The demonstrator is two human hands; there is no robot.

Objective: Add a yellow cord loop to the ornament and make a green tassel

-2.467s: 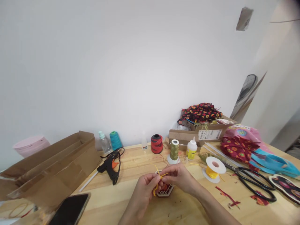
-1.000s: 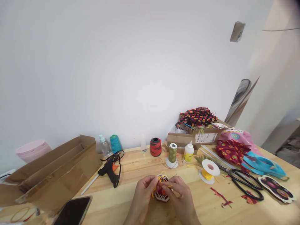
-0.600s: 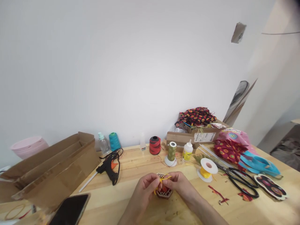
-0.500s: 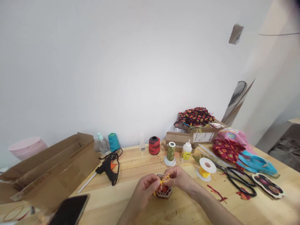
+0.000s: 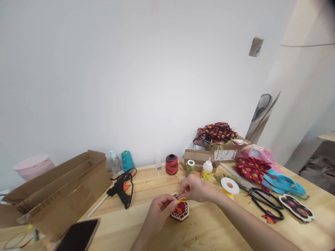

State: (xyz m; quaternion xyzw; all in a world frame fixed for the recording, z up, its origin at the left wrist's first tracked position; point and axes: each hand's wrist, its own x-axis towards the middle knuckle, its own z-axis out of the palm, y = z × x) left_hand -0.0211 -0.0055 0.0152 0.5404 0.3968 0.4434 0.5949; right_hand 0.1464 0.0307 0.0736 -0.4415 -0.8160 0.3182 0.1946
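A small hexagonal wooden ornament [image 5: 180, 211] with red fabric inside rests on the wooden table [image 5: 214, 230]. A yellow cord [image 5: 181, 200] is looped over its top. My left hand [image 5: 160, 210] pinches the cord just left of the ornament. My right hand [image 5: 196, 188] is closed on the cord's other end, held a little behind and to the right of the ornament. The cord runs taut between the two hands.
A black glue gun [image 5: 121, 188], an open cardboard box [image 5: 54, 193] and a phone [image 5: 77, 237] lie to the left. Behind stand thread spools [image 5: 171, 164], a glue bottle [image 5: 207, 169] and a yellow cord reel [image 5: 229, 186]. Black scissors [image 5: 264, 200] and patterned fabric [image 5: 252, 165] lie right.
My right hand has moved back and to the right, away from my left hand, and the yellow cord has drawn tighter on top of the ornament. The camera view shifted slightly.
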